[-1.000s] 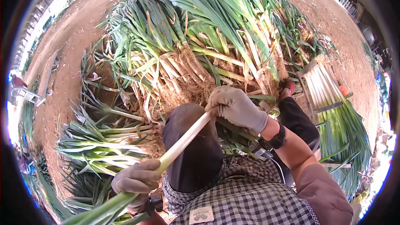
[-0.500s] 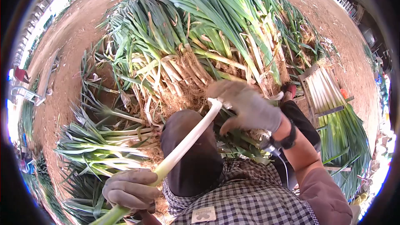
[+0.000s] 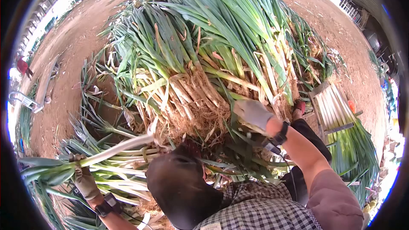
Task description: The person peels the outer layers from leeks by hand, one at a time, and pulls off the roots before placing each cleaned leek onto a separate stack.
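At the left, my gloved left hand (image 3: 85, 181) is closed round a trimmed leek (image 3: 123, 148). Its green leaves trail left past the fingers, and its pale shank points right. Below it lies a heap of other leeks (image 3: 123, 174) with pale stems. My gloved right hand (image 3: 253, 114) is near the middle, beside the brown, matted roots (image 3: 208, 113) of the big leek bundle. Its fingers are partly turned away and blurred, so I cannot make out their pose or anything in them.
Tall bundles of untrimmed leeks (image 3: 238, 12) fill the centre. On the right, cleaned leeks (image 3: 334, 102) lie in a wooden frame (image 3: 338, 127). My dark-trousered knee (image 3: 183, 183) is in front. A metal stool (image 3: 26, 101) stands far left on dirt ground (image 3: 59, 98).
My left hand has swung the leek out to the left, over the heap. My right hand has come away from the leek's white end and moved slightly right and down.
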Demonstrator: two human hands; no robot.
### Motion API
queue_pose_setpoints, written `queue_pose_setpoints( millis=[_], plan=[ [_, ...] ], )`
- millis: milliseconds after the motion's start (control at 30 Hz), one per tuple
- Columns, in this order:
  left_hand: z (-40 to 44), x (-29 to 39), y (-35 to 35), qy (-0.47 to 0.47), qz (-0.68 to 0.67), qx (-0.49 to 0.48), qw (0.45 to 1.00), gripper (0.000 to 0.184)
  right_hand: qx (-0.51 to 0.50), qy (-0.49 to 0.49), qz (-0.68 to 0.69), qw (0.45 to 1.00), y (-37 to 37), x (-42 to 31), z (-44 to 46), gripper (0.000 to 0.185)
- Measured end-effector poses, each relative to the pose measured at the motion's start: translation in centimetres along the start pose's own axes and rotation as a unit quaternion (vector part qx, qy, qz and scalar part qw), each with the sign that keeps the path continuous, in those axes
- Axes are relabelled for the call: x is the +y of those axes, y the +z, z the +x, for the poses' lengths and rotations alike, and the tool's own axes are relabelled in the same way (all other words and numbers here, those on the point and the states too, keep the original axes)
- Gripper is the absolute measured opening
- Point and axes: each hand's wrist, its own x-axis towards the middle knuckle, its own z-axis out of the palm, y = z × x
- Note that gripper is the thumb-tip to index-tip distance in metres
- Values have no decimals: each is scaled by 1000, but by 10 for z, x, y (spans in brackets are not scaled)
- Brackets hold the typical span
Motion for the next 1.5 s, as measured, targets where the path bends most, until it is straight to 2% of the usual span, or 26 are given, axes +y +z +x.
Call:
queue_pose_setpoints(
  millis=[100,167,267,367,433,467,533,567,667,700,733,833,900,933,1000,1100,1133,1167,1233,1267,1300,1333,1367,1400,1433,1500],
  plan=[
    [26,-53,-112,-159,24,154,975,47,68,23,120,990,26,-11,73,33],
    [18,-80,-173,-217,72,374,899,44,118,38,172,977,53,-11,130,34],
    [-14,-86,-164,-195,88,333,918,24,24,123,76,989,51,-16,172,48],
    [-31,-92,-143,-219,105,237,941,25,-88,31,324,942,-30,-35,145,60],
    [-27,-74,-80,-224,120,254,933,25,-171,25,578,797,-44,2,154,64],
    [-22,-69,-60,-213,137,231,940,25,-167,26,580,797,-49,3,145,64],
    [-8,-52,-9,-179,151,180,955,28,-68,-74,429,898,-72,-8,108,49],
    [-1,-42,21,-153,153,154,964,30,-19,-33,333,942,-94,-32,73,41],
    [2,0,123,-98,194,-3,976,29,-23,-7,239,971,-92,-40,-10,44],
    [0,10,153,-86,204,-56,974,28,67,-41,289,954,-77,-39,-42,45],
    [-11,23,194,-65,220,-75,970,27,77,-48,212,973,-77,-40,-73,41],
    [-38,40,275,-68,283,-204,935,28,123,-7,184,975,-67,-40,-147,38],
    [-67,39,326,-137,247,-285,916,30,146,-1,163,976,-57,-39,-179,33],
    [-76,26,340,-93,257,-354,894,37,152,-1,173,973,-56,-43,-192,33],
    [-107,15,380,-235,85,-300,921,34,183,17,199,963,-52,-51,-217,26],
    [-121,-2,398,-232,89,-269,930,30,292,-51,159,942,-35,-43,-236,26],
    [-135,0,410,-231,-41,-219,947,26,327,-63,137,933,-34,-36,-240,31],
    [-141,2,418,-228,-36,-227,946,26,334,-58,141,930,-28,-32,-238,31],
    [-151,4,429,-140,-100,-238,956,22,398,-29,193,896,-17,-28,-233,36],
    [-156,8,438,-129,-83,-201,968,19,289,11,274,917,-24,-26,-239,36],
    [-159,13,437,-129,-79,-206,967,19,292,14,278,915,-27,-18,-236,36],
    [-158,19,436,-126,-23,-267,955,21,110,2,517,849,-30,-8,-229,37],
    [-157,23,438,-121,33,-327,937,22,-79,-17,706,703,-30,-2,-224,38],
    [-158,25,444,-138,20,-291,946,19,3,-16,748,663,-20,-15,-225,39],
    [-157,23,447,-136,25,-294,946,19,4,-19,751,659,-11,-22,-224,39],
    [-150,10,450,-156,-66,-248,954,13,226,-22,618,752,3,-33,-220,36]
  ],
)
